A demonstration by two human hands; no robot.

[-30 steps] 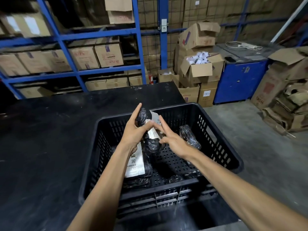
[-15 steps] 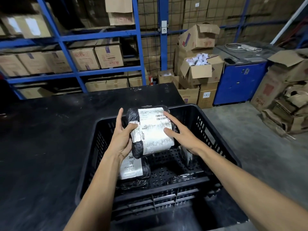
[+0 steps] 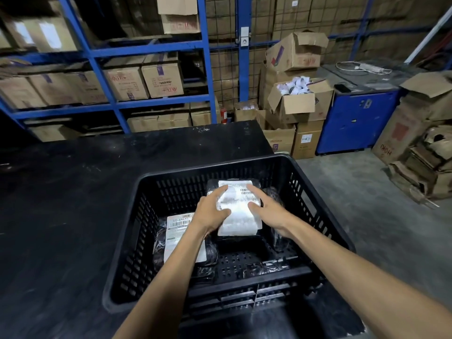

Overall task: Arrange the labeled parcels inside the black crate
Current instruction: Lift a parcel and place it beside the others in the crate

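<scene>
Head camera looks forward and down, close over the black crate.

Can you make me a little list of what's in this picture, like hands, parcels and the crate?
place: warehouse, shelves of cardboard boxes behind
crate: black, slotted walls, on a black table
top parcel: black wrap, white label up, towards the far side of the crate
left hand: flat on the top parcel's left side
right hand: flat on its right side
second parcel: label up, at the crate's left side, partly under the left arm
other black-wrapped parcels: by the right wall, hard to make out
</scene>
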